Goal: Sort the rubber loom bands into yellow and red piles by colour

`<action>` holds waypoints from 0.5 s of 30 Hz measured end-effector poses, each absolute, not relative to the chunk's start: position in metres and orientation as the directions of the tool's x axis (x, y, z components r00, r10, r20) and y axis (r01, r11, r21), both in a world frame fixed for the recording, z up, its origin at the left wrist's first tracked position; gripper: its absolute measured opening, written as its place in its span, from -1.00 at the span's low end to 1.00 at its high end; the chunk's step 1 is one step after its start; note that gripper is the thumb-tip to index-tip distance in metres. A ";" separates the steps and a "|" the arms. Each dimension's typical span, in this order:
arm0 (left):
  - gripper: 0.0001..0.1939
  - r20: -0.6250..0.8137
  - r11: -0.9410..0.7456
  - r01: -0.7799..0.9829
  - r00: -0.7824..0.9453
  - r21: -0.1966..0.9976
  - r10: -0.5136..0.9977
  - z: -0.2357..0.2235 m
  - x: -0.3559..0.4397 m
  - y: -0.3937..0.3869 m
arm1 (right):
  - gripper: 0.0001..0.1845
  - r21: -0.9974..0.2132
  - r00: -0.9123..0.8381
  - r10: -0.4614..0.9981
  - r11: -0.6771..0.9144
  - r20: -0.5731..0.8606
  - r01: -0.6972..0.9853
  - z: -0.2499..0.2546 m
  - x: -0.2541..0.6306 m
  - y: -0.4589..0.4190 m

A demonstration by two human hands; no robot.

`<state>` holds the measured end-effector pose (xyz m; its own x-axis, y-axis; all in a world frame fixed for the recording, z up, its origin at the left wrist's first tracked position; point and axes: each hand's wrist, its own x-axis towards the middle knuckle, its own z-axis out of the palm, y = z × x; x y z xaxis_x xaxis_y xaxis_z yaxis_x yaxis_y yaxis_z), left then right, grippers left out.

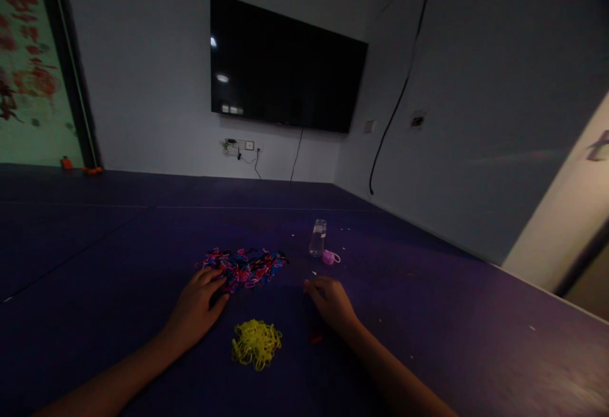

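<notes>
A mixed pile of pink, red, blue and black rubber bands [247, 266] lies on the dark purple table [118, 245]. My left hand [197, 306] rests flat with fingers spread, its fingertips touching the near left edge of that pile. A small heap of yellow rubber bands [255, 343] lies between my two forearms. My right hand [330, 301] rests on the table right of the mixed pile, fingers curled down; whether it holds anything is hidden. A small red band [316, 337] lies beside my right wrist.
A clear plastic bottle [318, 238] stands behind the pile, with its pink cap [330, 256] lying beside it. A black TV [285, 65] hangs on the far wall above wall sockets [240, 146]. White walls close the right side.
</notes>
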<state>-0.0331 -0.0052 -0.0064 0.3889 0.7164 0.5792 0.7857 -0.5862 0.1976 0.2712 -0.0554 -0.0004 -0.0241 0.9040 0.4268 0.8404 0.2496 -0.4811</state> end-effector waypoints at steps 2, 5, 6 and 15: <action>-0.68 0.574 -0.583 0.787 0.388 0.201 0.721 -0.008 -0.034 -0.004 | -0.54 -0.484 -0.031 0.906 0.254 0.422 0.837 0.001 0.271 -0.056; -0.67 0.567 -0.592 0.774 0.390 0.226 0.726 -0.008 -0.034 -0.004 | -0.55 -0.490 -0.030 0.909 0.251 0.416 0.835 0.001 0.270 -0.056; -0.69 0.566 -0.595 0.769 0.390 0.235 0.727 -0.008 -0.034 -0.004 | -0.55 -0.490 -0.030 0.909 0.251 0.415 0.835 0.001 0.270 -0.056; -0.84 0.635 -0.651 0.712 0.380 0.263 0.673 0.002 -0.031 -0.011 | -0.55 -0.481 -0.032 0.912 0.245 0.409 0.842 -0.003 0.271 -0.053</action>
